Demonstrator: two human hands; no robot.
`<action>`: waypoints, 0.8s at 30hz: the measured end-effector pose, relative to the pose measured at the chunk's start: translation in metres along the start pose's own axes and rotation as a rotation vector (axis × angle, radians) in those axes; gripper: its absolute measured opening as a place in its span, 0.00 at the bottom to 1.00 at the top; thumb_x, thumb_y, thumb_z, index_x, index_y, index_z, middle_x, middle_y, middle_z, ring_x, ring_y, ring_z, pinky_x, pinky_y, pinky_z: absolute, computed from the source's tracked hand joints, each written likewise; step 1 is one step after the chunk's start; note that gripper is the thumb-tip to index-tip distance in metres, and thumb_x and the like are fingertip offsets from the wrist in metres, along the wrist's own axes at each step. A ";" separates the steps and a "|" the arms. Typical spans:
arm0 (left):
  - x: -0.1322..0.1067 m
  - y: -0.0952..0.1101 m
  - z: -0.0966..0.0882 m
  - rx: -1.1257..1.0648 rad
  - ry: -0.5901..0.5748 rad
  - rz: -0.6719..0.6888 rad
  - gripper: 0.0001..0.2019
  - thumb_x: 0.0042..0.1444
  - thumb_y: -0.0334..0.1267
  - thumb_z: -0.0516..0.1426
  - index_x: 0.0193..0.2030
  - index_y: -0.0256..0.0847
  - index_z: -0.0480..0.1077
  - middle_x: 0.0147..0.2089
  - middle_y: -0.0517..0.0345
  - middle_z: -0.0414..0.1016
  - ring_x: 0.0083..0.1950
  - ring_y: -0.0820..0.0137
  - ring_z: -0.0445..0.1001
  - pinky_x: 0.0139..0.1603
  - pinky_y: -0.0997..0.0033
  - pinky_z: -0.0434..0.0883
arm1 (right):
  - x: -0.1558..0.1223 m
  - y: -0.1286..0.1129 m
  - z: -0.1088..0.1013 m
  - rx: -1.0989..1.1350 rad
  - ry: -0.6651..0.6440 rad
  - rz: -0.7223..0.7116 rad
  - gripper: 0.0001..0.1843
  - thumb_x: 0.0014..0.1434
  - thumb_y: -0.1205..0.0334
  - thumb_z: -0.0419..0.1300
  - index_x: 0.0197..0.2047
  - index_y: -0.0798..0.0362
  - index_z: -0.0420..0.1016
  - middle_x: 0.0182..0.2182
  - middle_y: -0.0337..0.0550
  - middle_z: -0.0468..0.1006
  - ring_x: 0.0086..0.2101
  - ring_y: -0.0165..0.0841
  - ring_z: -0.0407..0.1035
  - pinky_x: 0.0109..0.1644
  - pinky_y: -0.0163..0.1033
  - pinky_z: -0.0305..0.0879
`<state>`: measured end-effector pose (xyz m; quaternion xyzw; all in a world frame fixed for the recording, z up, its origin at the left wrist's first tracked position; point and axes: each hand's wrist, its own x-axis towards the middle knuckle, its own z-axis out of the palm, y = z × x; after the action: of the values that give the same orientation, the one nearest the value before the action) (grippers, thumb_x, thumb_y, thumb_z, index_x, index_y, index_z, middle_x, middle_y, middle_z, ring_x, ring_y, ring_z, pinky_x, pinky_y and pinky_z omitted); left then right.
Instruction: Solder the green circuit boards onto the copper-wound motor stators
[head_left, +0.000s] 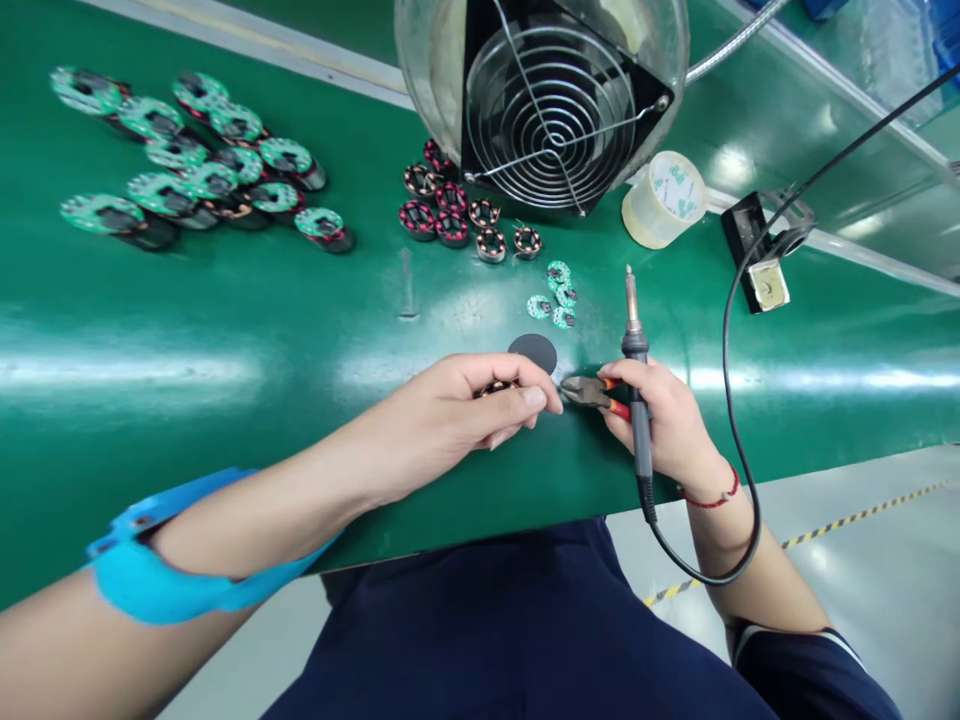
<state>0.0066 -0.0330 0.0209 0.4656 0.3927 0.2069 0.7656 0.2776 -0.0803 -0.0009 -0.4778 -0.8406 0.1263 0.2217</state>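
My left hand (487, 400) is closed round a small copper-wound motor stator (498, 387), mostly hidden by the fingers. Thumb and forefinger meet at the tips, close to the jaws of the side cutters (586, 391). My right hand (664, 415) grips these cutters by their red-orange handles. A soldering iron (636, 345) also rests in the right hand, its tip pointing away from me and its cable looping over the forearm. Just beyond my left fingers lies a dark round disc (533, 352). Several small green circuit boards (561, 290) lie past the disc.
A fan with a wire guard (555, 135) stands at the back. In front of it sit several wound stators (452, 213). Several stators with green boards (202, 180) cover the far left. A tape roll (664, 200) and soldering iron stand (757, 250) are at the back right.
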 end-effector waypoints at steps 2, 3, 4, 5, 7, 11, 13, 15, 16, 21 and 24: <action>0.000 0.000 0.000 0.003 -0.007 -0.006 0.10 0.59 0.46 0.65 0.36 0.42 0.80 0.28 0.63 0.69 0.24 0.76 0.60 0.23 0.74 0.54 | 0.000 0.000 -0.001 0.000 -0.008 -0.004 0.17 0.71 0.61 0.60 0.61 0.44 0.72 0.43 0.44 0.85 0.39 0.42 0.78 0.44 0.47 0.77; 0.001 0.000 0.000 0.004 -0.008 -0.011 0.10 0.59 0.46 0.65 0.36 0.42 0.80 0.28 0.62 0.69 0.24 0.76 0.59 0.23 0.73 0.54 | 0.000 -0.001 -0.001 0.006 -0.010 -0.009 0.17 0.70 0.62 0.60 0.61 0.44 0.72 0.43 0.43 0.85 0.39 0.42 0.78 0.45 0.47 0.77; 0.001 0.000 0.001 0.005 -0.007 -0.015 0.10 0.58 0.47 0.65 0.35 0.42 0.80 0.27 0.63 0.69 0.24 0.76 0.59 0.23 0.73 0.54 | 0.000 -0.001 -0.001 0.015 -0.013 -0.014 0.18 0.70 0.63 0.60 0.62 0.43 0.72 0.43 0.43 0.86 0.40 0.41 0.78 0.45 0.47 0.77; 0.001 0.000 0.001 0.003 -0.005 -0.019 0.11 0.58 0.47 0.65 0.35 0.42 0.79 0.27 0.63 0.69 0.24 0.76 0.59 0.23 0.73 0.54 | 0.001 -0.002 -0.001 0.023 -0.015 -0.021 0.18 0.70 0.63 0.60 0.62 0.43 0.72 0.44 0.43 0.86 0.40 0.41 0.78 0.45 0.47 0.78; 0.001 0.000 0.001 -0.005 -0.002 -0.026 0.11 0.57 0.48 0.66 0.34 0.42 0.79 0.27 0.63 0.69 0.24 0.76 0.58 0.23 0.73 0.54 | 0.001 -0.003 -0.001 0.024 -0.017 -0.034 0.17 0.71 0.63 0.60 0.62 0.44 0.72 0.44 0.44 0.86 0.40 0.41 0.79 0.45 0.46 0.78; 0.001 0.000 0.001 -0.017 -0.009 -0.033 0.10 0.57 0.46 0.66 0.34 0.42 0.79 0.26 0.63 0.69 0.23 0.76 0.58 0.22 0.74 0.53 | 0.003 -0.004 -0.002 0.001 0.003 -0.067 0.15 0.73 0.62 0.59 0.61 0.44 0.71 0.43 0.43 0.86 0.38 0.40 0.79 0.43 0.45 0.78; 0.001 0.000 0.001 -0.021 -0.005 -0.031 0.10 0.57 0.46 0.66 0.33 0.42 0.79 0.26 0.63 0.69 0.23 0.76 0.58 0.22 0.74 0.53 | 0.003 -0.004 -0.002 -0.006 0.016 -0.087 0.14 0.73 0.62 0.59 0.61 0.45 0.72 0.42 0.43 0.87 0.37 0.39 0.79 0.43 0.44 0.78; 0.000 0.000 0.001 -0.023 0.001 -0.029 0.10 0.56 0.46 0.66 0.33 0.42 0.79 0.26 0.63 0.69 0.23 0.76 0.58 0.22 0.74 0.53 | 0.003 -0.004 -0.003 -0.006 0.026 -0.102 0.13 0.74 0.61 0.59 0.60 0.45 0.72 0.42 0.43 0.87 0.37 0.39 0.79 0.42 0.44 0.78; 0.000 0.000 0.001 -0.023 0.003 -0.030 0.10 0.56 0.46 0.66 0.33 0.42 0.79 0.26 0.63 0.69 0.23 0.76 0.58 0.23 0.74 0.54 | 0.003 -0.003 -0.003 -0.004 0.029 -0.106 0.13 0.74 0.61 0.59 0.60 0.46 0.72 0.42 0.43 0.87 0.37 0.39 0.79 0.42 0.44 0.78; 0.001 -0.001 0.001 -0.013 -0.002 -0.042 0.11 0.56 0.47 0.66 0.34 0.41 0.79 0.25 0.63 0.69 0.23 0.77 0.58 0.23 0.75 0.53 | 0.001 -0.003 -0.001 0.015 0.032 -0.095 0.13 0.74 0.60 0.60 0.60 0.46 0.73 0.42 0.43 0.87 0.37 0.39 0.80 0.41 0.42 0.79; 0.002 -0.001 0.002 -0.012 -0.006 -0.033 0.11 0.56 0.47 0.65 0.35 0.40 0.79 0.26 0.63 0.69 0.23 0.77 0.58 0.22 0.75 0.54 | -0.001 -0.003 0.000 0.006 0.041 -0.072 0.12 0.74 0.60 0.59 0.59 0.45 0.73 0.39 0.41 0.86 0.36 0.37 0.80 0.40 0.41 0.79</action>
<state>0.0094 -0.0330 0.0199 0.4553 0.3966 0.1952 0.7729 0.2759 -0.0831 0.0001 -0.4489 -0.8522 0.1110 0.2449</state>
